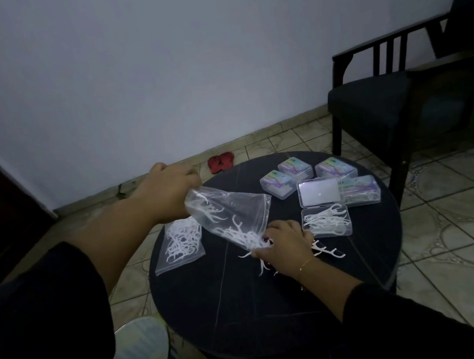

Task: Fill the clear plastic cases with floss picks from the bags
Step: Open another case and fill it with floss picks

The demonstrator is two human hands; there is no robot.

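Two bags, five clear cases on round table (275, 308), left hand (169, 193) grips tilted bag (231, 218) by its bottom, right hand (285, 245) grasps floss picks (328, 250) at its mouth, open case (326, 222) just beside right hand, second bag (179, 246) flat under left wrist.

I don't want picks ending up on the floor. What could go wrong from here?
1. The left hand holds the tilted bag mouth-down, so picks may pour out faster than the right hand gathers them.
2. Loose picks already lie on the round table and could be swept off.
3. The open case looks nearly full and may overflow.
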